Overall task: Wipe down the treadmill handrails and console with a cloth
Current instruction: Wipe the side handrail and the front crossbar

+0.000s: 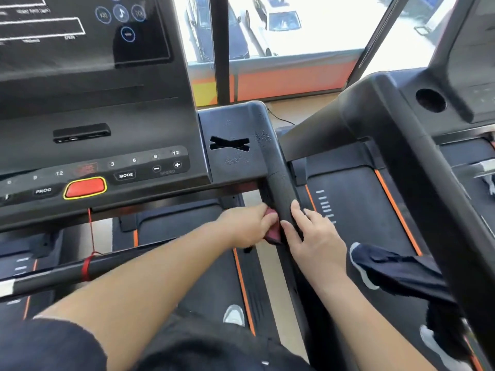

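Cloth (273,232) first: it's the dark red rag bunched up in my left hand (249,226), fingers curled round it and pushing it against the inner side of the right handrail (278,178), just below where the rail leaves the console (107,167). I'm holding it sideways like that because the inner face is the bit you can't reach from above.

My right hand (313,236) lies on top of the same rail just beside the cloth. The thumb is on the near side, the fingers are fairly straight and draped over the far side, and it isn't holding anything. My guess is it's there to brace me while the other hand scrubs.

Stuff I can't make out:
- Most of the cloth is buried between my 2 hands and the rail, so I can't tell its real size or how it's folded.
- Whether my right fingertips hook under the rail is hidden.
- The left handrail isn't really in view, only the front bar (67,271) with a red cord (89,231) looped round it.
- The console's screen is cut off at the top and its labels are blurry.
- There are speckles on the rail's upper corner, either dust or wear.
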Motion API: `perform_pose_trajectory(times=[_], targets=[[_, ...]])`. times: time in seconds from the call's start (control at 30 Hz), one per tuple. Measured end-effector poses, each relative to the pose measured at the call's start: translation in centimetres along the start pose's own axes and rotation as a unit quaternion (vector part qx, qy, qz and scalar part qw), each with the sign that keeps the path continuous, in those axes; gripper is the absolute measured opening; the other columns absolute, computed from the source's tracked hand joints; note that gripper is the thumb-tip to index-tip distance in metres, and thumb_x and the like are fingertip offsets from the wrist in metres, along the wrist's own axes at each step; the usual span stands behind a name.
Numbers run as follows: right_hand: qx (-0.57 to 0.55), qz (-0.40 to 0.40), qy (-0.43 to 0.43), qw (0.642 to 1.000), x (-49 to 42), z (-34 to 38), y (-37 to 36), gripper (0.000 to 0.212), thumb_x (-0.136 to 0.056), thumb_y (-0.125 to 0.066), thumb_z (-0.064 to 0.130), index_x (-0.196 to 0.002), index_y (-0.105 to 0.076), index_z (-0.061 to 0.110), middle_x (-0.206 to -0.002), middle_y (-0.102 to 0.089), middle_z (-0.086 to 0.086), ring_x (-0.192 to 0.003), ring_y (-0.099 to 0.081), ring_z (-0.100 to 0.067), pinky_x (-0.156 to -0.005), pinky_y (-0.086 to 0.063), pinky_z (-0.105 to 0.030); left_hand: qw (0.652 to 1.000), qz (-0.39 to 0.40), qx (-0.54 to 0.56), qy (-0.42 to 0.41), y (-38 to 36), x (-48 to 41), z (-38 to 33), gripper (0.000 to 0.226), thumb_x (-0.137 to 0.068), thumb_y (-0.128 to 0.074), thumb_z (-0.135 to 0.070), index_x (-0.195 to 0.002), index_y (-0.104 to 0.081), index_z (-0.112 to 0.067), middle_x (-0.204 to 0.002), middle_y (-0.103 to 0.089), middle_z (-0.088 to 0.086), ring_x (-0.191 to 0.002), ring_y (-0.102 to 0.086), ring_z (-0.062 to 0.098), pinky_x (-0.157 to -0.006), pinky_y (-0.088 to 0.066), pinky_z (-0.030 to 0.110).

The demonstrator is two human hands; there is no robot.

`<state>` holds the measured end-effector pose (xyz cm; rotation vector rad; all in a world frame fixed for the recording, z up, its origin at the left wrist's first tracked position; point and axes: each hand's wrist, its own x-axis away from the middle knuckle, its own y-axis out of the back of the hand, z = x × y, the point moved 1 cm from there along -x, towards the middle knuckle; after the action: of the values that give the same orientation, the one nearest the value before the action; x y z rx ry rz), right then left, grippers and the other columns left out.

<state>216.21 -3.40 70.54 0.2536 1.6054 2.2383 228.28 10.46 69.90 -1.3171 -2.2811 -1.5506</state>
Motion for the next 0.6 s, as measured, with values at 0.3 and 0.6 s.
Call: perform_pose_trajectory(times=[0.3,0.6], targets=[[-0.04,0.043,-0.039,0.998,-0.8,0.5,0.3,0.048,-0.094,-0.058,0.047,-0.139,-0.056,0.032,-0.107,-0.065,-0.001,-0.106,-0.059,-0.027,-0.072,-0.056,-0.043,0.961,-0.168,-0.216,0.043,-5.5,3.9,-1.9,0.057,-0.104,-0.036,-0.048,-0.152,-0.028,-0.019,-0.134,-0.053,0.01,-0.109,-0.054,0.034,-0.091,-0.039,0.047],[-0.004,0.056,-0.053,0.997,-0.5,1.2,0.5,0.05,-0.097,-0.054,0.046,-0.145,-0.049,0.03,-0.121,-0.062,0.001,-0.117,-0.053,-0.026,-0.074,-0.051,-0.039,0.996,0.085,-0.007,0.005,0.8,0.4,0.5,0.046,-0.104,-0.04,-0.06,-0.134,-0.049,-0.025,-0.135,-0.063,0.008,-0.12,-0.06,0.032,-0.093,-0.043,0.039]])
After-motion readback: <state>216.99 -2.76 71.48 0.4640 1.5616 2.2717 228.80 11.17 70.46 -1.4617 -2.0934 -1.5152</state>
